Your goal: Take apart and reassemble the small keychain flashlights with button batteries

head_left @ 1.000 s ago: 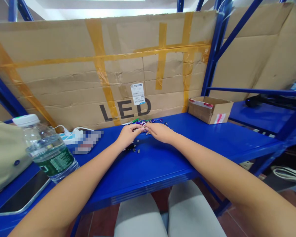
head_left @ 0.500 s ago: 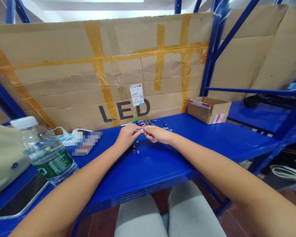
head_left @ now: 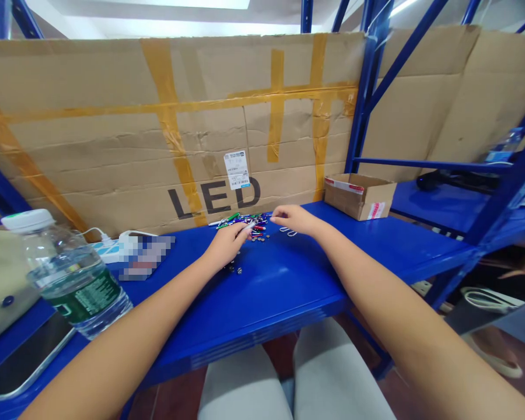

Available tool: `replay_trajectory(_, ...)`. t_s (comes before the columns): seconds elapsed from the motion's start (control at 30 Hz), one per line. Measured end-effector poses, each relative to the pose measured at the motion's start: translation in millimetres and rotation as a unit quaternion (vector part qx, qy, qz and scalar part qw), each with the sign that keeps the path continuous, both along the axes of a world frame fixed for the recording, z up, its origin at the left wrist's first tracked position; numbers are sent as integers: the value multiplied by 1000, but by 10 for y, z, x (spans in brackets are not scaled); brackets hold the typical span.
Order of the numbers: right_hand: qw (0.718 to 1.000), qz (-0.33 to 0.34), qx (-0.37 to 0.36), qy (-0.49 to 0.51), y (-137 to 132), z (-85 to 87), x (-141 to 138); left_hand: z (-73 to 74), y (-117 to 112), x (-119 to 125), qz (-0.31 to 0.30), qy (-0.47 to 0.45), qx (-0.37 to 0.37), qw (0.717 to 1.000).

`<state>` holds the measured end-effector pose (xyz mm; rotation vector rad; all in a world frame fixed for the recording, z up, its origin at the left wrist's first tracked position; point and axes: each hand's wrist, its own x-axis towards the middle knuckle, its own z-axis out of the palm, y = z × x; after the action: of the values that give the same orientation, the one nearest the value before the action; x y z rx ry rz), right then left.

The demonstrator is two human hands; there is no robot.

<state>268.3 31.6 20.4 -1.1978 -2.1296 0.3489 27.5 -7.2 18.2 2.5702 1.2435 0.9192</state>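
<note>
Right hand has moved off the left hand — fingers open by silver clips, left's pinching a silver piece.

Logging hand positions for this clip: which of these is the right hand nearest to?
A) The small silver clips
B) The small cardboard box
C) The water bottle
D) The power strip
A: the right hand sits right by the small silver clips on the blue shelf.

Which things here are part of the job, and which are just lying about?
Job: left hand at the pile of small coloured metal clips; right hand nearest the silver clips; small dark parts.
Lying about: water bottle; power strip; cardboard box; phone.
</note>
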Motion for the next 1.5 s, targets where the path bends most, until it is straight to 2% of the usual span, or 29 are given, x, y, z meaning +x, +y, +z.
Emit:
replay_trajectory(0.07, 996, -46, 22, -77, 86, -28, 185, 0, -1, -25, 14, 12, -4, 1000)
replay_trajectory(0.17, 983, -88, -7, -163, 156, -62, 308, -15, 5, -74, 24, 33, -16, 999)
replay_trajectory(0.37, 963, -110, -85, -229, 186, -137, 165, -64, 20, -85, 2, 21, -13, 1000)
replay_trajectory(0.43, 961, -129, -81, -233, 201, -177, 118, -80, 26, -80, -1, 22, -15, 1000)
replay_trajectory(0.53, 956, -154, -26, -249, 217, -226, 84, -97, 36, -79, -4, 21, -13, 1000)
replay_trajectory(0.63, 961, -124, 57, -242, 186, -222, 43, -102, 42, -77, 0, 7, -18, 1000)
replay_trajectory(0.73, 980, -25, 128, -152, 84, -163, -93, -95, 47, -57, 27, -45, -43, 998)
replay_trajectory(0.83, 986, 64, 145, -58, -63, -111, -333, -88, 62, -23, 58, -112, -71, 989)
replay_trajectory(0.93, 977, 129, 165, -31, -179, -107, -550, -92, 86, -1, 43, -142, -111, 983)
replay_trajectory(1.03, 981, 131, 141, -18, -210, -142, -628, -103, 103, -1, 22, -134, -120, 983)
replay_trajectory(1.17, 989, 112, 95, 7, -177, -175, -584, -118, 107, 4, 21, -122, -126, 984)
replay_trajectory(1.4, 988, 72, 122, -52, -223, -117, -590, -137, 123, 9, 33, -182, -203, 962)
replay_trajectory(1.5, 987, 60, 139, -60, -244, -102, -586, -116, 94, 19, -1, -233, -275, 933)
